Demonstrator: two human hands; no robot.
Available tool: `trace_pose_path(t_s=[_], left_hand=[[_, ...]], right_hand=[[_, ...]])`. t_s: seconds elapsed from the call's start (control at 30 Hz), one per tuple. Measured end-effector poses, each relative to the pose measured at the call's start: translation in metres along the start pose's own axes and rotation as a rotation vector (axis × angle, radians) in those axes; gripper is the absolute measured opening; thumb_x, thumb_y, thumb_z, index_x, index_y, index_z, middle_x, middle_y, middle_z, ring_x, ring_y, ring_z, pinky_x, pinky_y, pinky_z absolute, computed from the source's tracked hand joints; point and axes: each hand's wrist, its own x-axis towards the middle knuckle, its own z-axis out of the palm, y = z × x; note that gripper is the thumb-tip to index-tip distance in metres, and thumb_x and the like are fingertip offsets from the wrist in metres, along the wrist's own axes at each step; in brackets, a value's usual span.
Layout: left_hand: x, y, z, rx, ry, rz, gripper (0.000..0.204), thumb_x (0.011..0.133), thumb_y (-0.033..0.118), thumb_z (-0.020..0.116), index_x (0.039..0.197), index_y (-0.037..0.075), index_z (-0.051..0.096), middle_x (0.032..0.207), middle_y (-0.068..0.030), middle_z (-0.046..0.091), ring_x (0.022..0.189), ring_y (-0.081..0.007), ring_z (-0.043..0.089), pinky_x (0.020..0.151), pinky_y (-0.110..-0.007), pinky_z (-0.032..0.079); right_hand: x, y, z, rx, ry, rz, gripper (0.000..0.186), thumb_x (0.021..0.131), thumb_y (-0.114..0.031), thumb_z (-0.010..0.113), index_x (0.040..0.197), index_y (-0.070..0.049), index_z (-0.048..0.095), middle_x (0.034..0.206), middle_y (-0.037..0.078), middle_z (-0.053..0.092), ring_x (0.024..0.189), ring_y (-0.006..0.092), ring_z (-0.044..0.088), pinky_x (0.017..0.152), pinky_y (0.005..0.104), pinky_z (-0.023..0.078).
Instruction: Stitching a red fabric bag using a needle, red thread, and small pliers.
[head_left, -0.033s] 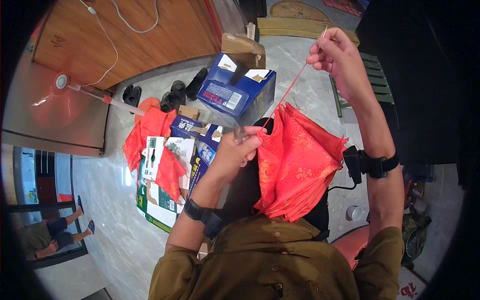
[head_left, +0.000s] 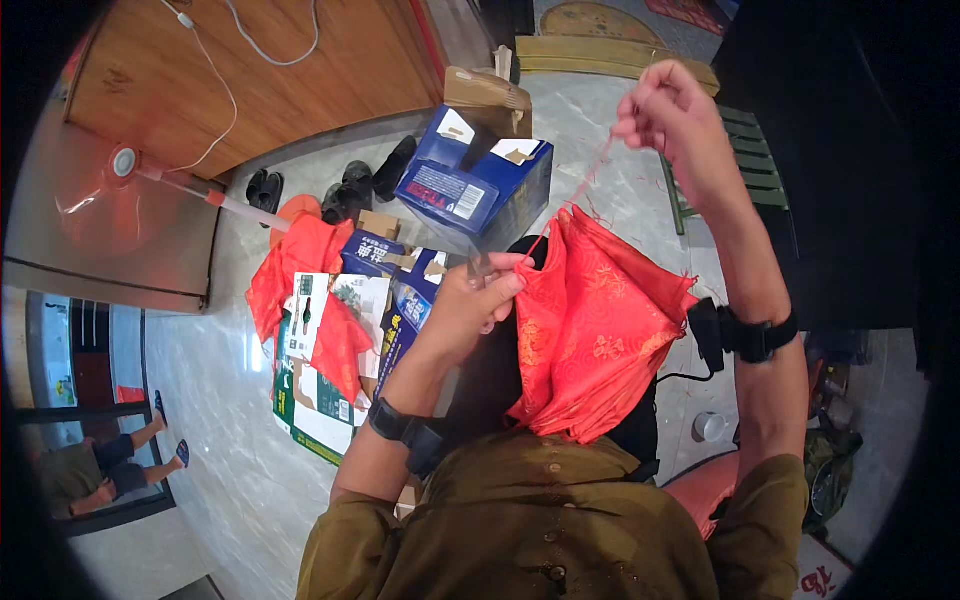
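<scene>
Across my lap lies a folded red cloth [head_left: 600,340] with gold flower patterns and frayed edges on its right side. My left hand [head_left: 475,305] pinches the cloth's upper left corner between thumb and fingers. Red thread [head_left: 541,240] rises from that corner toward my right hand [head_left: 672,118], which is held high at the upper right, well apart from the cloth. Its fingers are pinched around a thin needle [head_left: 654,62], whose tip shows above them. The thread's upper stretch is smeared by motion.
Ahead stands an open blue carton [head_left: 470,180]. Flattened boxes [head_left: 330,380] and more red cloth [head_left: 300,270] lie at the left, near a red fan [head_left: 123,163] and dark shoes [head_left: 350,190]. A green slatted stool [head_left: 745,160] and white cup [head_left: 709,427] are at the right. Another person's legs [head_left: 130,465] show far left.
The thread was a sharp, taut line and is now blurred. My right hand's fingers have shifted slightly and less of the needle shows. My left hand and the cloth stay put.
</scene>
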Motion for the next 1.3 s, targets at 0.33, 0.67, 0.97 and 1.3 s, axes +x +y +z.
trace_pose_path(t_s=[0.33,0.67,0.97,1.3], left_hand=[[-0.007,0.001,0.003,0.066,-0.020,0.091,0.025,0.083,0.019,0.067,0.103,0.003,0.063,0.067,0.0032,0.055,0.055,-0.0027,0.046,0.046,-0.017,0.033],[-0.014,-0.005,0.005,0.164,0.022,0.139,0.024,0.082,0.018,0.069,0.099,0.003,0.064,0.070,0.0021,0.057,0.056,-0.0039,0.047,0.051,-0.019,0.038],[-0.050,-0.005,0.022,0.383,0.184,0.603,0.019,0.084,0.013,0.065,0.101,0.005,0.063,0.064,0.0022,0.056,0.052,-0.0031,0.045,0.045,-0.018,0.032],[-0.024,0.020,0.036,-0.081,-0.176,-0.249,0.022,0.084,0.024,0.067,0.093,0.004,0.066,0.057,0.0010,0.054,0.041,-0.0025,0.039,0.035,-0.019,0.025]], right_hand=[[-0.124,0.023,0.069,-0.548,-0.194,-0.181,0.012,0.077,-0.003,0.062,0.085,0.000,0.054,0.069,0.011,0.052,0.062,0.0204,0.056,0.055,0.0326,0.044],[-0.147,0.015,0.067,-0.370,-0.235,0.078,0.007,0.076,-0.005,0.066,0.074,0.000,0.060,0.066,0.002,0.051,0.057,0.0102,0.049,0.051,0.0252,0.039],[-0.153,0.010,0.062,-0.283,-0.251,0.172,0.007,0.077,-0.004,0.065,0.074,0.000,0.060,0.066,-0.002,0.050,0.057,0.0040,0.044,0.051,0.0212,0.036],[-0.153,-0.003,0.060,-0.536,-0.329,-0.124,0.006,0.074,-0.001,0.063,0.079,0.000,0.059,0.072,0.009,0.056,0.060,0.0178,0.057,0.053,0.0286,0.045]])
